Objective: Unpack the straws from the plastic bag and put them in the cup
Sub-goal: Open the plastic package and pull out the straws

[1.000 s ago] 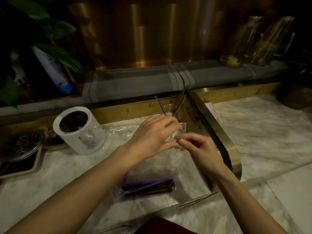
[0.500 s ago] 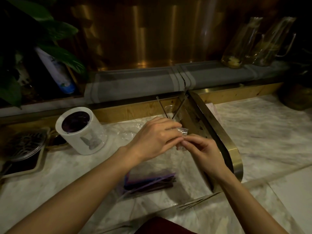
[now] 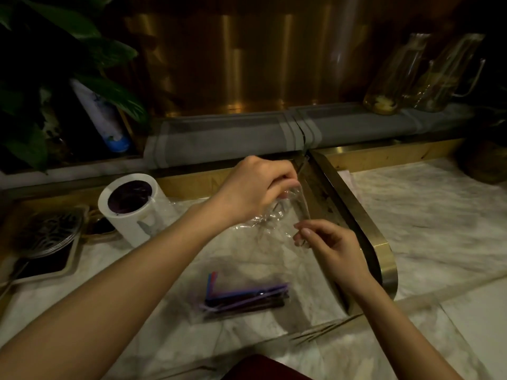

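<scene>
Since half a second ago, both hands have drawn apart, stretching the mouth of the plastic bag (image 3: 277, 212) open. Left hand (image 3: 255, 187) has risen, its grip pinching the bag's upper edge; right hand (image 3: 329, 248) sits lower, its grip pinched on the near edge. Straws (image 3: 244, 297) lie at the bag's bottom on the table (image 3: 411, 220), below and toward the person from both grips, long axis running left to right; the right hand looks slightly nearer. White cup (image 3: 134, 207) stands to the left of the left grip. No readable writing or brand shows on anything.
</scene>
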`<state>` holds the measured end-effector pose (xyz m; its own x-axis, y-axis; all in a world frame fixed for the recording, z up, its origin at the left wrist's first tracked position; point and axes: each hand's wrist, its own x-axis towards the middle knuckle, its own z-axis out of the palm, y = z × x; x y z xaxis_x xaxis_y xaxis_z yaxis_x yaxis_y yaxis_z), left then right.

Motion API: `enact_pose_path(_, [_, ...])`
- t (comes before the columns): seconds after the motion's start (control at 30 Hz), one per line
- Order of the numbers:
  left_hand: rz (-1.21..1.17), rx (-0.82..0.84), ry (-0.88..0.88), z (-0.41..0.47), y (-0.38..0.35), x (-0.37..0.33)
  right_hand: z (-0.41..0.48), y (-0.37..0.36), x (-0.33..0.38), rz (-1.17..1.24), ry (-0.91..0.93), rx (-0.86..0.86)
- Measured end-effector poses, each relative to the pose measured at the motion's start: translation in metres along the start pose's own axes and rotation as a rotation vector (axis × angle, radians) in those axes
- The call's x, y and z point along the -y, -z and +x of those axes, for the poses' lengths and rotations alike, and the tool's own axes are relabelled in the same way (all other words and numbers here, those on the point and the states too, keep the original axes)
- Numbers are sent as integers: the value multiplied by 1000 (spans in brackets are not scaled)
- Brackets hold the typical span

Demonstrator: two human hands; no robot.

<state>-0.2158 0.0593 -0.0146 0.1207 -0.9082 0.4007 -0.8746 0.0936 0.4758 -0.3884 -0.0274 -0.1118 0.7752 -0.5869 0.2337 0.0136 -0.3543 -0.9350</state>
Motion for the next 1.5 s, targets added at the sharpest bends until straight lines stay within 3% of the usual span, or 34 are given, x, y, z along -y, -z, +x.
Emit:
enact_pose_path(0.3, [-63, 163, 36, 5, 6, 1, 19, 1, 31, -64, 92, -22])
enact_pose_path(0.53, [-118, 149, 101, -4, 22, 2, 39, -6, 43, -173, 192, -71])
enact_pose_path(0.6, [-38, 105, 107, -19, 25, 9, 39, -6, 43, -152, 188, -65])
enact_pose_path(0.73, [377, -47, 3, -63, 17, 26, 38, -8, 43, -114, 176, -69])
enact_pose_path(0.87, [393, -209, -12, -84, 7, 41, 36, -9, 44, -70, 180, -70])
enact_pose_path(0.97, [342, -227, -49, -84, 4, 43, 35, -7, 43, -66, 181, -60])
enact_pose_path(1.13, [189, -134, 33, -77, 16, 40, 33, -5, 42, -54, 164, -56])
enact_pose_path(1.4, [-194, 208, 324, -42, 60, 29, 31, -7, 47, -28, 177, -85])
enact_pose_path(1.5, [-258, 242, 370, -35, 67, 30, 31, -6, 46, -23, 174, -90])
